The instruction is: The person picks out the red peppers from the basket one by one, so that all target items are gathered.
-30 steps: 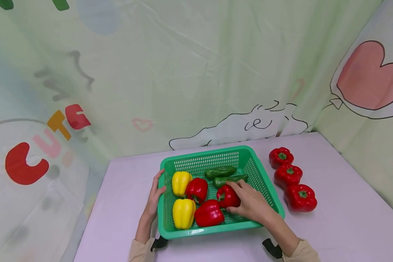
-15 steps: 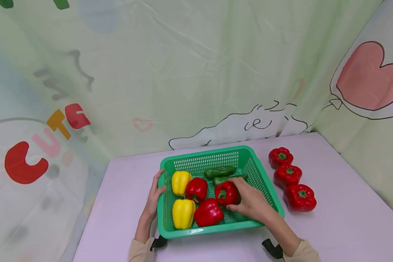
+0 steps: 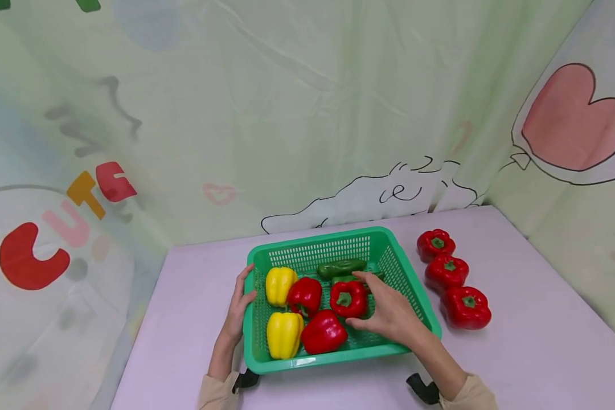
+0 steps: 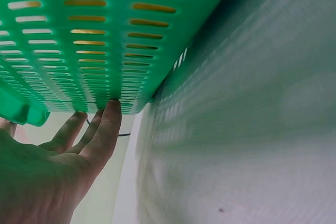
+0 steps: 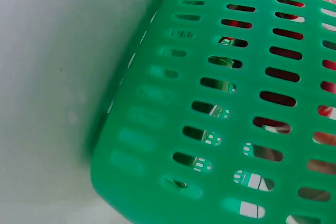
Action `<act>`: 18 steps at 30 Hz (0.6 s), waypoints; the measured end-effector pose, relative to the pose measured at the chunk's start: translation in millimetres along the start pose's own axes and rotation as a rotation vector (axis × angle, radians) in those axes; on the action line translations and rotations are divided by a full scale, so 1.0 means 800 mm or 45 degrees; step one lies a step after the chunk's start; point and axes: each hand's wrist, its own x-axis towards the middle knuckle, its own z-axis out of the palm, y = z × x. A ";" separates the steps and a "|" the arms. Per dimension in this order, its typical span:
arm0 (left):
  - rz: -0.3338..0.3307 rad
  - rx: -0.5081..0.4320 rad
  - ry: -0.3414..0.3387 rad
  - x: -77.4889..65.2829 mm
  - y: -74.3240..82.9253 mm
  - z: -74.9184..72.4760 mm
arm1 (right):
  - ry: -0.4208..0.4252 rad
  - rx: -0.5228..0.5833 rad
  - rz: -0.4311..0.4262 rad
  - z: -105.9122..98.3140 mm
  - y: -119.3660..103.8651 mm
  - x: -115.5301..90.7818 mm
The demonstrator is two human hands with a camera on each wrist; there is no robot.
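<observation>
In the head view, a green plastic basket (image 3: 333, 360) stands on the table. My left hand (image 3: 237, 310) is at its left side, thumb at the rim; in the left wrist view straight fingers (image 4: 105, 135) touch the slotted outer wall. My right hand (image 3: 392, 310) reaches over the near right of the basket, thumb and fingers spread around a red bell pepper (image 3: 356, 302), with a gap between pepper and palm. Also inside are a red pepper (image 3: 306, 295), another red pepper (image 3: 325, 332), two yellow peppers (image 3: 285, 335) and two long green peppers (image 3: 340, 268), one partly hidden by my right hand.
Right of the basket, three red bell peppers (image 3: 447, 272) stand in a row on the pale lilac table (image 3: 184, 319). A printed curtain (image 3: 287, 114) hangs behind the table. In the right wrist view the basket's slotted wall (image 5: 247, 87) hides the right hand's fingers.
The red pepper at my right hand has shifted slightly left, its stem turning toward the camera. My right fingers have spread away from it. My left hand stays at the basket's side.
</observation>
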 end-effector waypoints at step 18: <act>-0.013 0.007 0.008 -0.002 0.003 0.002 | 0.009 0.070 -0.133 -0.005 -0.002 -0.004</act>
